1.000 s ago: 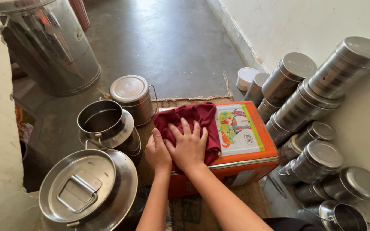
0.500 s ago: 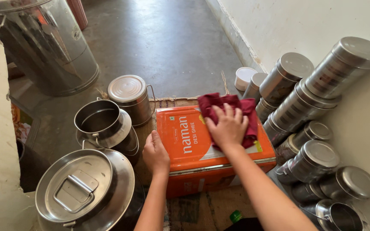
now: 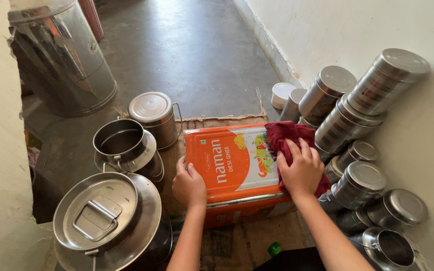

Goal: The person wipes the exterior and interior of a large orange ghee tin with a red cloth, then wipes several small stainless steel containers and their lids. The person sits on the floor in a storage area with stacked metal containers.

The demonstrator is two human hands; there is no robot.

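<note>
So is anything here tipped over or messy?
Yes: the steel canisters by the wall lie on their sides in a loose heap, not standing. The orange tin under the hands looks fine, and nothing is spilled.
</note>
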